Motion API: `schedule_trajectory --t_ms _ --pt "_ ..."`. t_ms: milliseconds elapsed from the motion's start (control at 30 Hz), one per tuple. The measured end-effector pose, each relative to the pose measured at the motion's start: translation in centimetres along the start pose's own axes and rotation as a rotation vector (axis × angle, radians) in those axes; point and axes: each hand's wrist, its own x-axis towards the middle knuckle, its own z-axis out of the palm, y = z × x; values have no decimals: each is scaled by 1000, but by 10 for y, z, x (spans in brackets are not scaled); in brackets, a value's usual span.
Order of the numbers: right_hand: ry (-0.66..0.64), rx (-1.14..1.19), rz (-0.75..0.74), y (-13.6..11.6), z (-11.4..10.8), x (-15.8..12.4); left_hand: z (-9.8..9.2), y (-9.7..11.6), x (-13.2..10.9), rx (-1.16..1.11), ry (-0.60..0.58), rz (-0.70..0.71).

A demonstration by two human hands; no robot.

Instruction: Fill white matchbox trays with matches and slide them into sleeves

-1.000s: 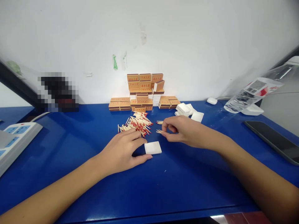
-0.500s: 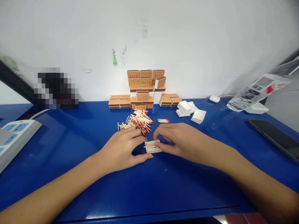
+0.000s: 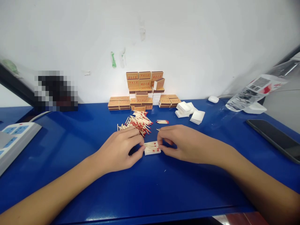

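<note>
A small white matchbox tray point(image 3: 152, 152) lies on the blue table, with several red-tipped matches point(image 3: 153, 145) inside it. At its left end, my left hand point(image 3: 124, 148) pinches the edge between thumb and forefinger. My right hand point(image 3: 178, 142) has thumb and forefinger closed at the right end. The pale end of a match point(image 3: 158, 129) pokes out beside the right hand; its other end is hidden. Just behind the left hand is a heap of loose matches point(image 3: 138, 122), partly covered by the fingers. To its right lies a small row of matches point(image 3: 162, 122).
Stacked orange matchboxes point(image 3: 145, 82) stand against the wall. White trays point(image 3: 184, 107) are piled at the back right. A clear bottle point(image 3: 248, 93) leans at the far right, near a dark phone point(image 3: 274, 137). A power strip point(image 3: 16, 140) sits on the left.
More matches now show inside the tray. The left thumb and forefinger have closed on the tray's left end, and the right fingertips have moved to its right end.
</note>
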Motion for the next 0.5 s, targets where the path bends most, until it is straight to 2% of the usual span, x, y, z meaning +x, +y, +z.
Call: schedule_trajectory --t_ms 367,500 --pt "43 26 -2 0 1 4 1 -3 0 -97 -38 -30" --pt "151 -35 5 7 -5 3 3 -3 0 -116 -59 -29"
